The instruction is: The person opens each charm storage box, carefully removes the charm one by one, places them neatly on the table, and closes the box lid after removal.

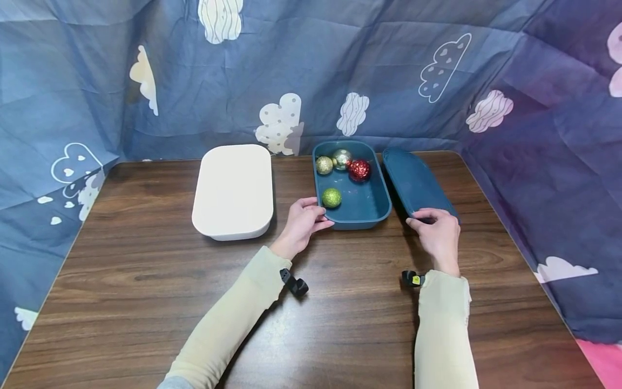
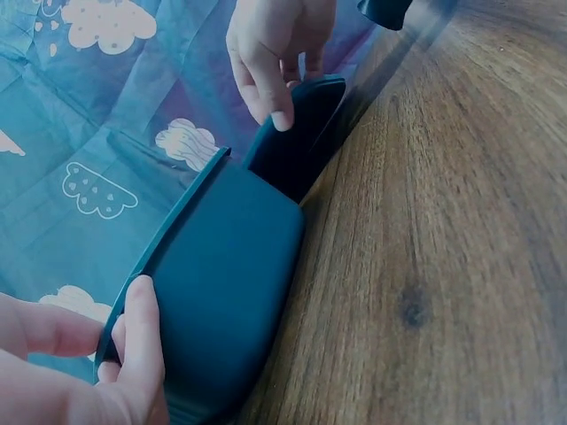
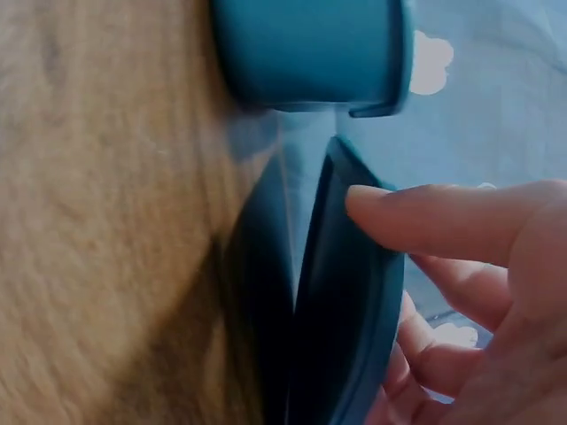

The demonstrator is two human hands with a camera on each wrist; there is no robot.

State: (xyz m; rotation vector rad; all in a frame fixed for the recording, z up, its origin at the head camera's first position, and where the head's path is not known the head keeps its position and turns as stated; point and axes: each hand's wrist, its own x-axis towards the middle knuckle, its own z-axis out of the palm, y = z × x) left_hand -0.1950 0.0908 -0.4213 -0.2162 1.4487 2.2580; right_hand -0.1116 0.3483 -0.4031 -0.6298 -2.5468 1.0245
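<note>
A dark blue box (image 1: 362, 208) stands uncovered toward the back of the table. Inside lie a green bauble (image 1: 332, 198), a gold one, a silver one and a red bauble (image 1: 360, 170). My left hand (image 1: 302, 224) pinches the box's near left corner, thumb and fingers on either side of the rim, as the left wrist view also shows. Right of the box, my right hand (image 1: 439, 232) holds the blue lid (image 1: 418, 181) by its near end. In the right wrist view the lid (image 3: 350, 292) is tilted, its near end raised off the wood.
A white lidded box (image 1: 233, 189) stands left of the blue one. Blue cloth (image 1: 311, 70) with cloud prints hangs along the table's back and sides. The wooden tabletop (image 1: 350, 324) reaches under both forearms. Each wrist carries a small black camera (image 1: 295, 283).
</note>
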